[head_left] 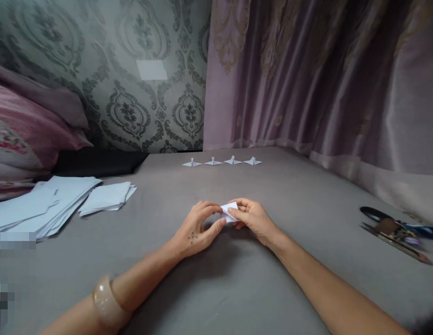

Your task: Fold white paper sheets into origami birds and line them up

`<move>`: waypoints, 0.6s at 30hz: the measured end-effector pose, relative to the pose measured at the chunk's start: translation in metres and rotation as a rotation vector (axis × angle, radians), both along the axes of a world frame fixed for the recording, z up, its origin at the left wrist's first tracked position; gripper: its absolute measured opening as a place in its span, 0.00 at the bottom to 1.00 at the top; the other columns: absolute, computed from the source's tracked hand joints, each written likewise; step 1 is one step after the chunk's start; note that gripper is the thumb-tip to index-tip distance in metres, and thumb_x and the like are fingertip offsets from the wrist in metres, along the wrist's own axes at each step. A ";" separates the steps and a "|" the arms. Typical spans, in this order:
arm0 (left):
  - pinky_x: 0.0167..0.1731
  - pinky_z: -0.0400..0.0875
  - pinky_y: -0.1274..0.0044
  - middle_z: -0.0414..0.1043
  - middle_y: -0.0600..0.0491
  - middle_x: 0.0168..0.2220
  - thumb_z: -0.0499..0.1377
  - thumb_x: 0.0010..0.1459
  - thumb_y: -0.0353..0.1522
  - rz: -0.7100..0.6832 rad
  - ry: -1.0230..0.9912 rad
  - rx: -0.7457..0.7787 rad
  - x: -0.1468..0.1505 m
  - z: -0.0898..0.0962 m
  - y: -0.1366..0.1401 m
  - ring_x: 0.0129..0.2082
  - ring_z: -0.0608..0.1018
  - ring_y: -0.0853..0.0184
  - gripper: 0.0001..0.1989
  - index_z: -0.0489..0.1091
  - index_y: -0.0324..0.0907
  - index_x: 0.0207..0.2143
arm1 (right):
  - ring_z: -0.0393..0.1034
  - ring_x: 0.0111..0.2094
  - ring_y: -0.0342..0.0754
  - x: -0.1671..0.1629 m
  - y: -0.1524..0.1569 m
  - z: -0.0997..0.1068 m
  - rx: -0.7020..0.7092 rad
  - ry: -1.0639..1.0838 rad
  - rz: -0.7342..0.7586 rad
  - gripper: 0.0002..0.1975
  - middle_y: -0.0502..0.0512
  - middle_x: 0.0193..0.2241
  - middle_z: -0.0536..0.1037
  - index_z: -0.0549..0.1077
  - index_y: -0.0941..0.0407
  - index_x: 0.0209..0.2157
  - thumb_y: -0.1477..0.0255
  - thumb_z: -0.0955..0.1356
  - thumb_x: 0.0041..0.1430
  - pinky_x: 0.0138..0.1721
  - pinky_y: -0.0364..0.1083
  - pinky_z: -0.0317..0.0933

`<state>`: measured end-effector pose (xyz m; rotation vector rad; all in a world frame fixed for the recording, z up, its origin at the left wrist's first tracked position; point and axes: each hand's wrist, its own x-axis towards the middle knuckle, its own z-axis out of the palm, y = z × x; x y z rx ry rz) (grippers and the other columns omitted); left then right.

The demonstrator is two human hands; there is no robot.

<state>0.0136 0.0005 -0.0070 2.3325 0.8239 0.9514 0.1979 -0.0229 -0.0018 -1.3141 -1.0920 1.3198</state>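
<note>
A small folded piece of white paper (229,210) is between my two hands, just above the grey surface. My right hand (253,216) pinches its right side, thumb on the front and fingers behind. From the left, my left hand (199,228) grips the paper's edge between thumb and fingertips; a pale bangle (108,302) circles that wrist. Farther back, several white folded-paper birds (233,160) with spread wings stand in a row.
To the left lie a stack of large white sheets (63,197) and a smaller pile of cut paper (106,197). Behind them is a black folded item (104,161). At right sit scissors (421,230) and a pencil (394,244). A curtain (289,83) hangs along the right.
</note>
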 end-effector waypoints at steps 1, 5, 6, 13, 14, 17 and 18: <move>0.43 0.63 0.73 0.71 0.48 0.43 0.54 0.59 0.37 0.010 -0.020 -0.123 0.002 0.002 -0.002 0.43 0.71 0.63 0.11 0.70 0.42 0.42 | 0.66 0.21 0.40 -0.002 0.000 0.000 0.014 -0.013 -0.012 0.16 0.49 0.23 0.75 0.70 0.58 0.38 0.66 0.71 0.48 0.21 0.39 0.60; 0.35 0.64 0.75 0.74 0.51 0.36 0.54 0.57 0.45 0.054 -0.052 -0.480 0.006 0.010 -0.006 0.35 0.73 0.65 0.17 0.72 0.42 0.38 | 0.67 0.23 0.41 -0.010 -0.003 -0.003 0.150 -0.089 0.000 0.18 0.48 0.23 0.75 0.66 0.57 0.43 0.65 0.68 0.52 0.24 0.41 0.62; 0.34 0.64 0.76 0.74 0.51 0.34 0.55 0.56 0.46 0.060 -0.073 -0.536 0.006 0.010 -0.006 0.33 0.73 0.65 0.18 0.72 0.41 0.37 | 0.67 0.23 0.42 -0.011 -0.004 -0.004 0.187 -0.119 0.006 0.18 0.48 0.24 0.75 0.66 0.56 0.44 0.66 0.68 0.53 0.25 0.41 0.62; 0.30 0.64 0.78 0.73 0.52 0.28 0.60 0.51 0.40 0.168 -0.393 -0.778 0.007 0.007 0.001 0.29 0.73 0.67 0.14 0.70 0.37 0.32 | 0.65 0.22 0.41 -0.016 -0.009 -0.007 0.326 -0.301 0.012 0.11 0.46 0.21 0.71 0.68 0.54 0.41 0.68 0.66 0.55 0.24 0.41 0.58; 0.31 0.64 0.78 0.73 0.52 0.28 0.60 0.51 0.39 0.199 -0.467 -0.785 0.006 0.006 0.003 0.29 0.73 0.67 0.13 0.70 0.37 0.31 | 0.64 0.21 0.41 -0.015 -0.008 -0.007 0.316 -0.310 -0.002 0.11 0.45 0.20 0.69 0.69 0.54 0.40 0.68 0.66 0.54 0.24 0.41 0.58; 0.36 0.68 0.76 0.72 0.53 0.28 0.61 0.52 0.36 0.212 -0.710 -0.824 0.003 0.002 0.010 0.31 0.74 0.68 0.10 0.68 0.37 0.30 | 0.64 0.20 0.41 -0.014 -0.006 -0.006 0.215 -0.269 -0.016 0.12 0.45 0.19 0.69 0.69 0.55 0.40 0.67 0.67 0.53 0.24 0.41 0.60; 0.38 0.68 0.75 0.72 0.54 0.28 0.61 0.52 0.36 0.194 -0.780 -0.851 0.002 0.001 0.011 0.32 0.74 0.68 0.10 0.67 0.37 0.29 | 0.65 0.21 0.41 -0.014 -0.005 -0.006 0.172 -0.237 -0.005 0.13 0.46 0.21 0.71 0.68 0.56 0.40 0.67 0.67 0.53 0.24 0.42 0.61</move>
